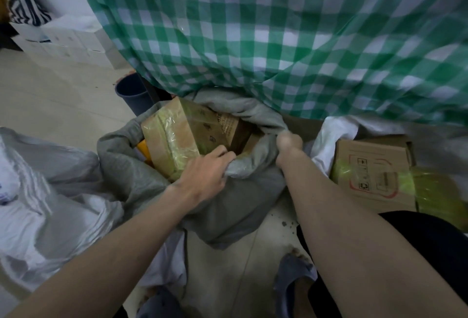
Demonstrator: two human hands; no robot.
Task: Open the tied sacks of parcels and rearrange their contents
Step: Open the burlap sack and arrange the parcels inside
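A grey woven sack [131, 176] lies open on the floor in the middle of the head view. Inside its mouth sit brown cardboard parcels [174, 138] wrapped in yellowish tape. My left hand [205, 173] grips the near rim of the sack's mouth, fingers curled over the fabric. My right hand [288, 145] grips the right side of the rim, bunching the cloth; its fingers are hidden in the fabric. A small yellow item [142, 146] peeks out beside the parcels.
A green-and-white checked cloth [278, 34] hangs over the scene from above. A taped cardboard box [374, 173] lies at the right on white sacking. White plastic sacks [38, 204] crowd the left. A dark bucket [131, 92] stands behind the sack. White boxes [60, 42] line the far wall.
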